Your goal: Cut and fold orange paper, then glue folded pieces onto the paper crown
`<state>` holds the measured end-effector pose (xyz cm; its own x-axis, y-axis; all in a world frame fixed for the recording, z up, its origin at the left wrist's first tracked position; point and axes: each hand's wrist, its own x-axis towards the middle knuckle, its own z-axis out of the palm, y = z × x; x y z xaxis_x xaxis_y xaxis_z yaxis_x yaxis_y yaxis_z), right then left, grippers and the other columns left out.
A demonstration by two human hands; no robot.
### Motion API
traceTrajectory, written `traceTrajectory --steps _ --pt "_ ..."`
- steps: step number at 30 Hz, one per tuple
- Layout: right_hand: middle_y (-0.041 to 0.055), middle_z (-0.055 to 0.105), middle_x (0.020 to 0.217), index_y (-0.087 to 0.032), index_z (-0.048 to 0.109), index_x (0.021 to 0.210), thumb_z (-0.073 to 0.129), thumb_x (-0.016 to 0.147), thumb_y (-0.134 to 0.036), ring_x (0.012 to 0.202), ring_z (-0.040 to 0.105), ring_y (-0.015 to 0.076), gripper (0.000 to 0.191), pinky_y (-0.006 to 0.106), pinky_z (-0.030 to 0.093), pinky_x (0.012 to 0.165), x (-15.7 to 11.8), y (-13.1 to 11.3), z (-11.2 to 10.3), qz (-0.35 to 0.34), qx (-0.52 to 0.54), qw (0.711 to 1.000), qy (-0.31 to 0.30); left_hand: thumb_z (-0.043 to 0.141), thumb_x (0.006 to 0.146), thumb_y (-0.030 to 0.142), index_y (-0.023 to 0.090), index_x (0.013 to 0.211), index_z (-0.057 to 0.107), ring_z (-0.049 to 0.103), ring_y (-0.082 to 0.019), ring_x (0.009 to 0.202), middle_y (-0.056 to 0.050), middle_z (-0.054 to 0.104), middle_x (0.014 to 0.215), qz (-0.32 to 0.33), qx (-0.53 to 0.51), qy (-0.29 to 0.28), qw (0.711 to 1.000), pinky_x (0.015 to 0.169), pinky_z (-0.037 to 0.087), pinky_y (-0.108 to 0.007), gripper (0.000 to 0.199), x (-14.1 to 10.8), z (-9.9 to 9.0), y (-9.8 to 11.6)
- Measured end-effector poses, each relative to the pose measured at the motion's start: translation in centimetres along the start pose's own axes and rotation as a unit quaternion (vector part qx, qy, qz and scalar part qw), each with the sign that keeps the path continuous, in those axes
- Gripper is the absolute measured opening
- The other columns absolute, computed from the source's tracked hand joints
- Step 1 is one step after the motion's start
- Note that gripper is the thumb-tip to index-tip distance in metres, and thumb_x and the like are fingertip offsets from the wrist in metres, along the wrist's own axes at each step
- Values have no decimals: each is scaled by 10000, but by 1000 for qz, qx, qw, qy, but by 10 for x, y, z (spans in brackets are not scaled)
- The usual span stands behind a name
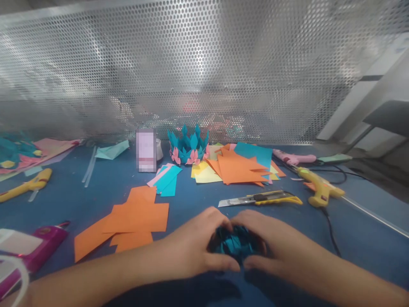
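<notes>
Between my two hands is a dark teal folded paper piece point(234, 243), shaded and partly covered by my fingers. My left hand point(204, 245) curves round its left side, thumb along the near edge. From the right, my right hand point(271, 243) cups the same piece, its thumb close to the left thumb. Just beyond my hands lies a yellow box cutter point(271, 198) with its blade out to the left. Left of my left hand are several orange paper sheets point(137, 217), overlapping on the blue table point(191, 196).
A teal folded-paper crown with pink flowers point(188, 147) stands at the back, beside mixed coloured paper point(243, 164). Yellow glue guns lie right point(319, 185) and left point(35, 183); a pink glue gun point(294, 157) is behind. A magenta device point(47, 243) sits near left. Perforated metal point(198, 64) closes the back.
</notes>
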<state>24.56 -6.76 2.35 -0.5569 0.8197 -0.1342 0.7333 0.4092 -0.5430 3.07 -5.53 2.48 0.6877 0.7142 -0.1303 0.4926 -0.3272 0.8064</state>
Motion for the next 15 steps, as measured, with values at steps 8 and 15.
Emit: traceTrajectory --steps 8,15 --pt "46 671 1076 -341 555 1230 661 698 -552 798 643 244 582 347 500 687 -2 10 -41 -15 -85 995 54 498 863 300 246 983 591 538 -120 771 -28 564 1054 22 -51 16 998 683 425 -239 161 -7 3 5" --pt "112 473 1351 -223 269 1406 663 721 -361 809 623 185 802 334 483 755 131 9 -77 -67 -8 962 264 508 854 391 180 924 593 372 -62 535 5 523 770 -36 -222 75 971 500 311 -204 237 -4 -2 0"
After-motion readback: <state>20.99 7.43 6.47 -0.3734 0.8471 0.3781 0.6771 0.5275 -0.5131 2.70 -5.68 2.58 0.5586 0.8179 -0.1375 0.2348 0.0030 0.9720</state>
